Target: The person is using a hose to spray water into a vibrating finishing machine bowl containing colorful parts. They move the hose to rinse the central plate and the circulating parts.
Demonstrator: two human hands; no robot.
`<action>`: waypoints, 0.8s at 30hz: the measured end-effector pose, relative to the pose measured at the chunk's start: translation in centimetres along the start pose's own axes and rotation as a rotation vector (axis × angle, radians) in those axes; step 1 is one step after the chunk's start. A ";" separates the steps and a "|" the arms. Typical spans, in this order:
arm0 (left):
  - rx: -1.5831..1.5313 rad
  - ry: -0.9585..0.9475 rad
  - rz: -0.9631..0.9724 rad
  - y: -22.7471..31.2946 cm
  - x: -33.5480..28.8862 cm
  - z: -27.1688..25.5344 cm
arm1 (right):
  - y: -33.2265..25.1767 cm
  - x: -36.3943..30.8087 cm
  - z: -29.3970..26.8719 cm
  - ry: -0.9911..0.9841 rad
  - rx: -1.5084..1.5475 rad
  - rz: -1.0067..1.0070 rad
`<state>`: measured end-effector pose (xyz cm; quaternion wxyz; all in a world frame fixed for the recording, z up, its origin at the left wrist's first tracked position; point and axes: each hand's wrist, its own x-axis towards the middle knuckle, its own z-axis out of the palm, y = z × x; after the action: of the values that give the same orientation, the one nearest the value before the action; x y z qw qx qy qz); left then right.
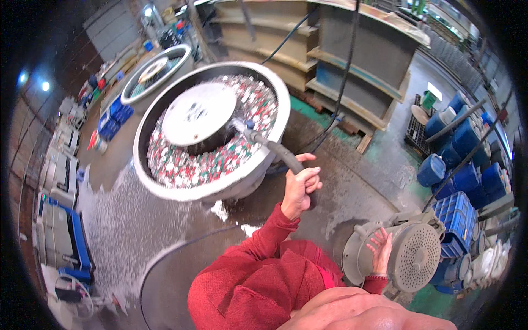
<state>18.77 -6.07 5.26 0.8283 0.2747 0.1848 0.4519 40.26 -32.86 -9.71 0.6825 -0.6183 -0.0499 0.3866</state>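
My left hand (pixel 301 188) is closed around a dark hose (pixel 280 152), which points up and to the left. Water sprays from its tip over a large round tub (pixel 281 104) with a thick pale rim. Inside lie many small red, green and white pieces (pixel 201 168), in a ring around a raised white centre disc (pixel 199 113). My right hand (pixel 379 250) is held out, palm showing and fingers spread, with nothing in it. Beside it is a grey machine with a round perforated plate (pixel 417 257); I cannot tell whether the hand touches it.
Behind the tub stands a second round tub (pixel 157 71). Blue drums (pixel 467 140) and a blue crate (pixel 455 217) line the right side. Large metal beams (pixel 363 55) stand at the back. Foamy water (pixel 143 220) covers the floor on the left, where a thin hose (pixel 144 280) curves.
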 end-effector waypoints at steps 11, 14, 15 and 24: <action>0.028 0.058 0.060 -1.9 18.1 3.4 | -7.2 16.5 2.8 0.037 -0.269 -0.220; -0.045 0.059 0.110 -1.5 24.7 2.0 | -3.5 22.6 -0.2 0.081 -0.761 -0.393; -0.069 0.082 0.111 -1.4 26.4 2.7 | -3.2 24.2 -1.2 0.097 -0.928 -0.429; 0.025 0.175 0.049 -3.5 36.2 5.6 | -7.9 34.5 2.4 -0.029 -1.201 -0.167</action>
<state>43.11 21.54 5.35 0.7942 0.2491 0.2554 0.4919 66.70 -10.11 -16.36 0.2417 -0.8840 -0.3168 0.2444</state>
